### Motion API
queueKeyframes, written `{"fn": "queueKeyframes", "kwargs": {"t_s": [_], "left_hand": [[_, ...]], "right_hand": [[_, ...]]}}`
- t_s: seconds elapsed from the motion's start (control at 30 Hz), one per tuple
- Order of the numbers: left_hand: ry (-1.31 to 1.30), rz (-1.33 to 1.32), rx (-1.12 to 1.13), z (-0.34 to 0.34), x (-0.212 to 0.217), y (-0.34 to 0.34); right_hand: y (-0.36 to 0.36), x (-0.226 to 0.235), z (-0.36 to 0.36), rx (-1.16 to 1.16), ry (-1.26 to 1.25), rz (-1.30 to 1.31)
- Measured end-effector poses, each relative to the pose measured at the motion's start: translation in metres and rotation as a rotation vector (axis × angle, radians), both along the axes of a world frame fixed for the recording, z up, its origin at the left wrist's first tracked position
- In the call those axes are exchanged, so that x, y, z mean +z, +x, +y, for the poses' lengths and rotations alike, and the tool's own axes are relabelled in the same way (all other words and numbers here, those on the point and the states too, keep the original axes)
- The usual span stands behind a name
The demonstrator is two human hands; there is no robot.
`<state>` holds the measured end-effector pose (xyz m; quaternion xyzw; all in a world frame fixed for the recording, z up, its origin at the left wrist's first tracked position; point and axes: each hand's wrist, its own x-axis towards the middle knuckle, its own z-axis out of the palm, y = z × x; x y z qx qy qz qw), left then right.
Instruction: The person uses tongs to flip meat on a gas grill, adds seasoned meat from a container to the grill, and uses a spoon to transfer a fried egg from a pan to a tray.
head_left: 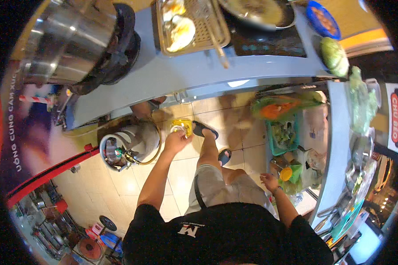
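My left hand point(177, 142) is closed on a yellow, shiny thing point(184, 125) with a pale round part, held out over the tiled floor. Whether it is a bottle or a packet I cannot make out. My right hand point(269, 180) hangs at my right side with its fingers loosely apart and nothing visible in them. Nearest to it, on the low shelf under the counter, is a jar with a yellow lid point(286, 173), and a green bag point(295, 173) lies beside that.
On the counter point(172, 70) stand a large steel pot point(70, 39), a tray point(223, 28) with fried eggs, a frying pan point(292, 17) on a black cooktop point(274, 44), a blue bowl point(310, 20) and a cabbage point(334, 56). A gas cylinder point(141, 137) and a turquoise basket point(271, 145) are below.
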<state>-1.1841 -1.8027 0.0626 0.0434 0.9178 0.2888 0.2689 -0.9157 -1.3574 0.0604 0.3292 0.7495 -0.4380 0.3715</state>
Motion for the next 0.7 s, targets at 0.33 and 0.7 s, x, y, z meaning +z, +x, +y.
{"fn": "queueKeyframes", "kwargs": {"t_s": [0.33,0.7], "left_hand": [[0.541,-0.046,-0.409,0.117,0.421,0.042],[1.007,-0.157,-0.578,0.255,0.518,-0.001]], "right_hand": [[-0.059,0.024,-0.001,-0.694,-0.769,0.133],[-0.126,0.062,0.009,-0.83,-1.535,0.586]]}}
